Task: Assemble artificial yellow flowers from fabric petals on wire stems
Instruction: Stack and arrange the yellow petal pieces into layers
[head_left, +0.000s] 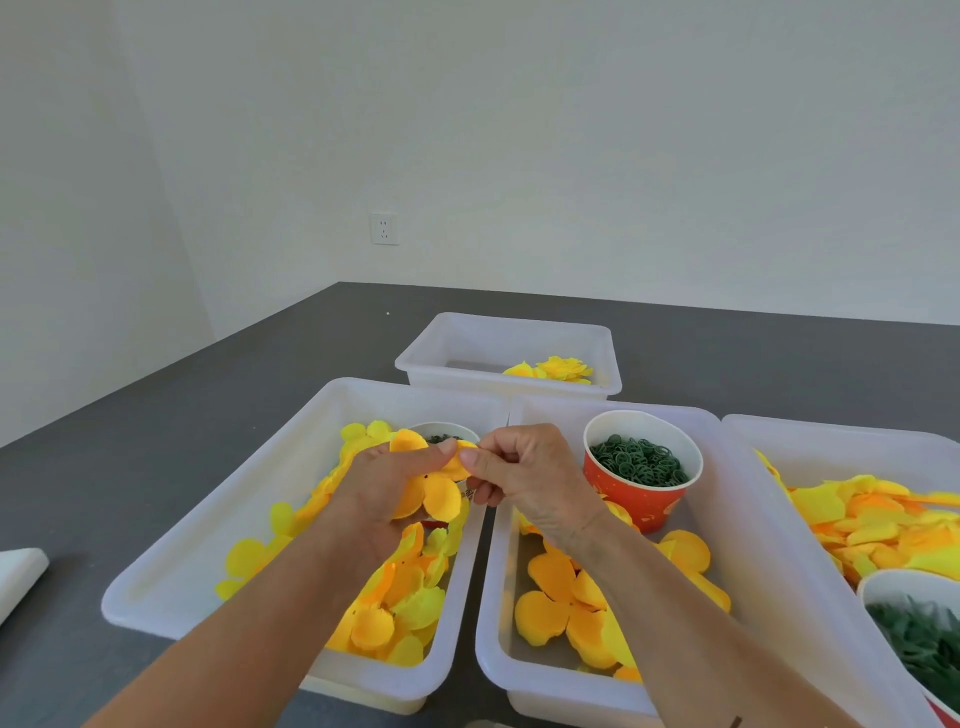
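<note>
Head view: both hands meet above the gap between 2 white bins on a dark grey surface (156, 415). The left hand (387, 491) cradles a yellow-orange petal piece (436, 493), its thumb and fingers curled round the fabric, so its grip is grasping the petals. The right hand (524, 475) pinches the upper edge of the same piece between thumb and forefinger, its other fingers folded in. The left bin (171, 587) holds loose yellow petals (395, 608) and a small white cup (452, 434) partly hidden behind the hands. The middle bin (748, 519) holds larger orange petals (561, 603) and a red paper cup (641, 467) full of dark green rings. The right bin (831, 441) holds more petals and another cup of green parts (919, 639). A far bin (457, 343) contains 1 yellow flower (563, 368).
</note>
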